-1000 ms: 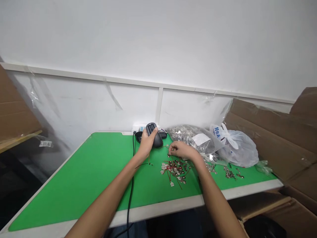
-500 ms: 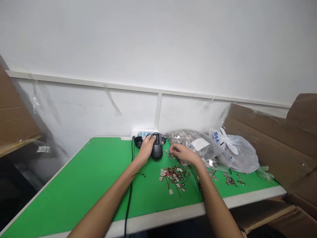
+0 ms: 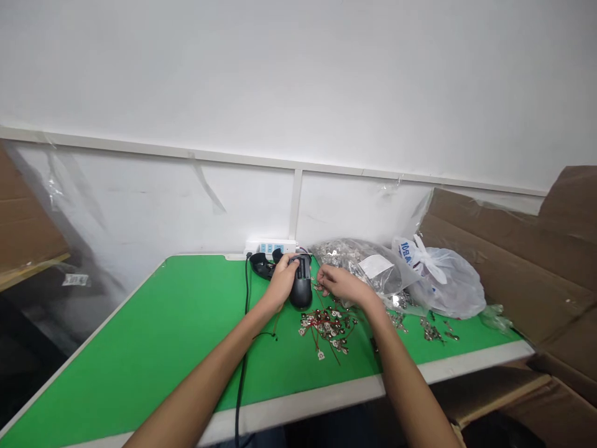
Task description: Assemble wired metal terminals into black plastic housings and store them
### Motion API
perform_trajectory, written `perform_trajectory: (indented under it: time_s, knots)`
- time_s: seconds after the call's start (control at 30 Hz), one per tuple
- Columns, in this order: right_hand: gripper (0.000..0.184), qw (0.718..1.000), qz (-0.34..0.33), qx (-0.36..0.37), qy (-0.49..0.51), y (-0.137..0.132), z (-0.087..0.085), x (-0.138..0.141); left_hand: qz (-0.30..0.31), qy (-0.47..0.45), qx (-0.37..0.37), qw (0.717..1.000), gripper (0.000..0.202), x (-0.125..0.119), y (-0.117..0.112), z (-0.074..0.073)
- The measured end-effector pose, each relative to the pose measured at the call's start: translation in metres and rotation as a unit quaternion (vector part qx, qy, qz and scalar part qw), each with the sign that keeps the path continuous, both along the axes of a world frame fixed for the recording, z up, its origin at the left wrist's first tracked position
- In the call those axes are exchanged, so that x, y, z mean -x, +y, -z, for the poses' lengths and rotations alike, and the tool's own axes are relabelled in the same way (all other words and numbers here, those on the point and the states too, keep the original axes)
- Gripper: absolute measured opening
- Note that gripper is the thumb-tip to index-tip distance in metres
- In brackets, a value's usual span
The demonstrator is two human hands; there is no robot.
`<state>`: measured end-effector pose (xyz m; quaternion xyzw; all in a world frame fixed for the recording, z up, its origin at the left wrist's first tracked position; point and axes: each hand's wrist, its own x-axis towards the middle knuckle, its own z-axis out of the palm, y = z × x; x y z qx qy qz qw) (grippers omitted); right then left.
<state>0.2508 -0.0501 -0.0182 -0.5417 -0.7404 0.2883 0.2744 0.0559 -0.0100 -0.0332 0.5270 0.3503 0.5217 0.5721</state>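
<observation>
My left hand (image 3: 282, 283) is closed around a black rounded device (image 3: 301, 292), shaped like a computer mouse, with a recessed slot in its upper part. My thumb presses on its top edge. Just to the right, my right hand (image 3: 339, 285) has its fingers pinched together over small metal bits; what lies between the fingertips is too small to make out. Below it spreads a pile of small metal charms on red and brown cords (image 3: 329, 326). A brown cord with a dark end (image 3: 275, 336) lies near my left wrist.
Behind the device are a black cup-like piece (image 3: 262, 266) and a white power strip (image 3: 270, 247). A clear bag of metal parts (image 3: 349, 252) and a tied white plastic bag (image 3: 450, 283) stand at the right. A black cable (image 3: 243, 373) crosses the green tabletop (image 3: 177, 336).
My left hand has brought the black device slightly right and lower, closer to the right hand. The right hand stays near the same spot, fingers still pinched. The view has shifted slightly.
</observation>
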Motion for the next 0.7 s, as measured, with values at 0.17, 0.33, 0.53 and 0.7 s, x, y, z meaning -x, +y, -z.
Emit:
perform_trajectory:
  time_s: [0.17,0.33,0.53,0.7]
  knots:
    - [0.013,1.0,-0.015,-0.014,-0.011,0.001,0.005,0.001,-0.018,0.036,0.051,0.998,0.014,-0.001,-0.002,0.004]
    - [0.033,0.999,-0.024,0.004,0.037,0.003,0.011,0.0,-0.019,0.071,0.072,0.995,0.014,0.003,-0.003,0.003]
    - [0.035,0.999,-0.007,0.019,0.047,0.001,0.004,0.0,-0.006,0.077,0.12,0.99,0.019,0.004,-0.004,0.004]
    - [0.025,0.987,0.031,-0.136,0.074,0.004,-0.005,0.005,0.06,0.034,0.135,0.988,0.028,0.003,-0.002,0.002]
